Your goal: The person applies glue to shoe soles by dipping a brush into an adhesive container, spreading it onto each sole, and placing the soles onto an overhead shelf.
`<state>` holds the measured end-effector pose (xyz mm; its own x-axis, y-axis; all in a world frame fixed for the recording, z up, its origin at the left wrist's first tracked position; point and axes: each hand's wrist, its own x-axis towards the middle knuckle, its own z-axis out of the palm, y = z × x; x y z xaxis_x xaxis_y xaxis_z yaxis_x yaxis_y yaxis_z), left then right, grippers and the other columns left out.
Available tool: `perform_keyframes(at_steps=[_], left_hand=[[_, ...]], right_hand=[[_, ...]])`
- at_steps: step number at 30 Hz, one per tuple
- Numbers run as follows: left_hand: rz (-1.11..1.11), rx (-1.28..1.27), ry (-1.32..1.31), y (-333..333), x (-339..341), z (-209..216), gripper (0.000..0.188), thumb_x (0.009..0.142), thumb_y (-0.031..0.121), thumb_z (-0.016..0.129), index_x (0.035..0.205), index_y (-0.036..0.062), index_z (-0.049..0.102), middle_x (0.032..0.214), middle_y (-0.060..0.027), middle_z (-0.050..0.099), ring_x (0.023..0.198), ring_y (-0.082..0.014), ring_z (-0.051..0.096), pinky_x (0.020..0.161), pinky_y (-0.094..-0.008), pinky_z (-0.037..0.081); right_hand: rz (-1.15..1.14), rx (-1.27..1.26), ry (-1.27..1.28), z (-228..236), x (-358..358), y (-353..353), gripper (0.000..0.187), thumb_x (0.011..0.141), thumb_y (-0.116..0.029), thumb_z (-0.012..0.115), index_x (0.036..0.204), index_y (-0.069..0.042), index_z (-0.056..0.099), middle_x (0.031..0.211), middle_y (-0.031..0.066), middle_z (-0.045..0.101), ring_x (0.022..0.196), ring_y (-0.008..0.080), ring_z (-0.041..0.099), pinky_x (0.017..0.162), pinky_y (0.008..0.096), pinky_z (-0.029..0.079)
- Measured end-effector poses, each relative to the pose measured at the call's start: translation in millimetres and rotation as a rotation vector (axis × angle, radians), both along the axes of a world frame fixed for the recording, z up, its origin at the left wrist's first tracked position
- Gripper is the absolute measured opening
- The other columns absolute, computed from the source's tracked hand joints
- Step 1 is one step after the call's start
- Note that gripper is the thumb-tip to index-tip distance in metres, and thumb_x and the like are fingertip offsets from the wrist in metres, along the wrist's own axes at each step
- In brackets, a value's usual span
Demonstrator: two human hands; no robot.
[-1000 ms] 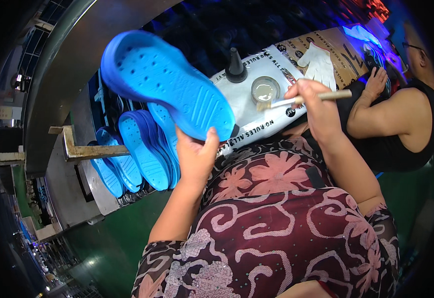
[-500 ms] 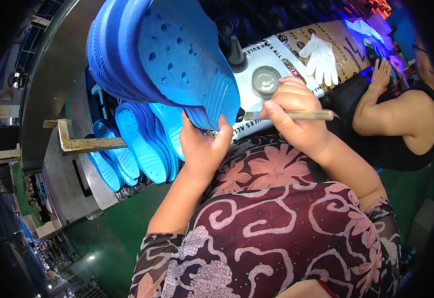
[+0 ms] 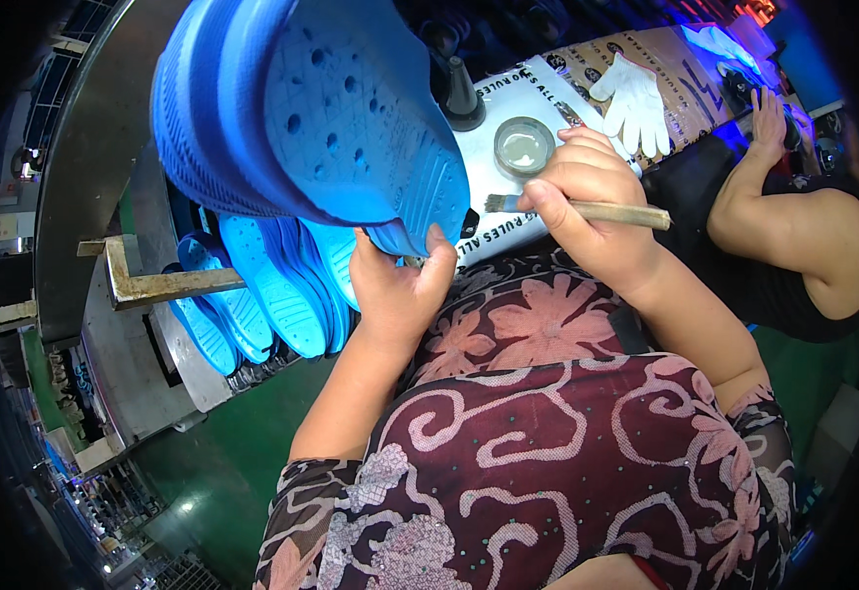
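Note:
My left hand [image 3: 400, 290] grips the near end of a blue clog [image 3: 380, 147], thumb on the near face and fingers behind it. The clog is tilted up close to the camera, showing small round holes and a ridged footbed. A small black piece [image 3: 470, 223] sits at its right edge. My right hand [image 3: 592, 221] closes around a flat brush [image 3: 628, 214] with a wooden handle. Its bristles point left, a short gap from the black piece. Just beyond that hand is a round glass dish [image 3: 524, 147] with clear liquid.
Several blue clogs [image 3: 270, 285] lie in a row at the left, beside a rusty metal bracket [image 3: 174, 283]. A dark cone-shaped piece [image 3: 462, 98] stands past the dish. A white glove [image 3: 634, 103] rests on cardboard. At the right, another person's arm [image 3: 793, 221] reaches forward.
The brush has moved slightly down and right, its bristles drawing away from the black piece on the clog. The clog has shifted a little to the left.

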<state>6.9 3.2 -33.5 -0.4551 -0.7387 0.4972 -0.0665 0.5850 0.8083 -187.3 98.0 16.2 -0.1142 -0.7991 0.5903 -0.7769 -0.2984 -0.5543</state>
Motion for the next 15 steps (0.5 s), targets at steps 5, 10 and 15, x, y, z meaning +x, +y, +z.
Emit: perform_keyframes(at_steps=[5, 10, 15], left_hand=[[0.000, 0.078, 0.039, 6.6, -4.8, 6.3, 0.036, 0.071, -0.002, 0.063, 0.104, -0.0045, 0.051, 0.086, -0.0137, 0.064, 0.073, -0.0218, 0.065, 0.068, -0.0305, 0.051], [-0.014, 0.094, 0.139, 8.2, -8.0, 6.4, 0.030, 0.070, -0.004, 0.062, 0.099, -0.0056, 0.057, 0.091, -0.0138, 0.063, 0.080, -0.0206, 0.062, 0.073, -0.0304, 0.049], [-0.015, 0.027, 0.145, 9.6, -9.6, 4.7, 0.029, 0.070, -0.004, 0.062, 0.099, -0.0054, 0.058, 0.090, -0.0130, 0.062, 0.080, -0.0216, 0.061, 0.072, -0.0312, 0.049]], right_hand=[[0.102, -0.033, -0.067, -4.9, 8.4, 0.6, 0.016, 0.076, -0.018, 0.071, 0.066, -0.008, 0.064, 0.063, 0.0029, 0.057, 0.064, 0.0225, 0.055, 0.081, 0.0370, 0.042], [0.047, -0.025, -0.048, -2.8, 3.1, 5.8, 0.019, 0.079, -0.017, 0.068, 0.064, -0.007, 0.064, 0.061, 0.0043, 0.057, 0.059, 0.0230, 0.054, 0.080, 0.0374, 0.043], [0.106, -0.099, -0.082, -2.9, 8.2, 0.6, 0.021, 0.080, -0.018, 0.066, 0.064, -0.006, 0.064, 0.060, 0.0053, 0.057, 0.058, 0.0235, 0.054, 0.075, 0.0364, 0.043]])
